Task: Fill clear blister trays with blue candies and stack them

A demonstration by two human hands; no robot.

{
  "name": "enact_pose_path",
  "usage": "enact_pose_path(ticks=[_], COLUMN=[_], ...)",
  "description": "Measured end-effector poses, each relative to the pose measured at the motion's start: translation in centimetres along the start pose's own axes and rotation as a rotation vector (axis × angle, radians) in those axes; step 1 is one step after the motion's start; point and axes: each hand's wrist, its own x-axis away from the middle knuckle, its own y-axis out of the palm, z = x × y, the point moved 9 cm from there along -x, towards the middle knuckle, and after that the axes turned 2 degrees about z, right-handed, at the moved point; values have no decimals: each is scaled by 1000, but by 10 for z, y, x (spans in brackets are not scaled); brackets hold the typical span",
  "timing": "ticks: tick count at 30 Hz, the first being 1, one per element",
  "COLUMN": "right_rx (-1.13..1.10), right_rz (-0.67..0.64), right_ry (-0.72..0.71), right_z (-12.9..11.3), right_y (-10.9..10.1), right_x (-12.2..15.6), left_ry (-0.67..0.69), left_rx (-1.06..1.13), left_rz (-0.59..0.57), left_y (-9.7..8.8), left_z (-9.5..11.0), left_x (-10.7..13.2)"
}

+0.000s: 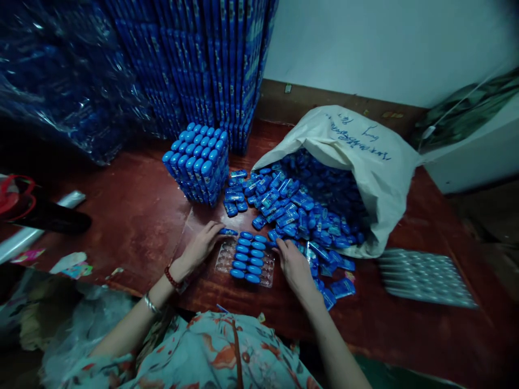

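A clear plastic blister tray (pixel 226 258) lies on the dark red table in front of me, most of its pockets filled with small blue oblong items (pixel 250 259). My left hand (pixel 203 244) rests at the tray's far left corner, fingers pinched on one blue item (pixel 228 232). My right hand (pixel 292 263) lies at the tray's right edge, fingers curled among the loose blue items (pixel 284 202); what it grips is hidden.
A white sack (pixel 360 156) lies open on its side, spilling blue items. A block of stacked filled trays (pixel 198 162) stands behind the tray. Tall blue stacks (pixel 211 65) rise at the back. Empty clear trays (pixel 425 276) lie at right. Plastic-wrapped bundles (pixel 52 75) sit left.
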Motion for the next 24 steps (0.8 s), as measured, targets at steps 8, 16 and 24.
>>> enact_pose_path(ticks=[8,16,24], right_rx=[211,214,-191], right_rz=[-224,-345,-424], right_ry=[-196,-246,-248], right_z=[-22,-36,-18], right_y=[0,-1,-26], right_x=[-15,-32,-46], left_ry=[171,265,203], left_rx=[-437,-515,-61], left_rz=[-374,-540,-335], left_y=[27,50,7], left_z=[33,56,25], left_x=[-26,-45,-36])
